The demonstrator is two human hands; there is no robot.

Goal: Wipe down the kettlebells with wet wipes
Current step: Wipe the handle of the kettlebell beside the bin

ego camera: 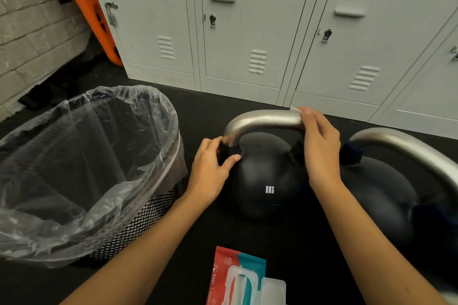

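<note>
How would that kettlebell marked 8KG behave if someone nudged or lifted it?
The kettlebell is probably heavy for its size, given the 8KG mark. Its rounded body sits upright on the floor, so a nudge would likely barely shift it. The smooth metal handle might be slippery once wiped.

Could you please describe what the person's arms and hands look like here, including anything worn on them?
Both forearms are bare, with no sleeves showing. The left hand and right hand wear no gloves, rings, watches or bands.
</note>
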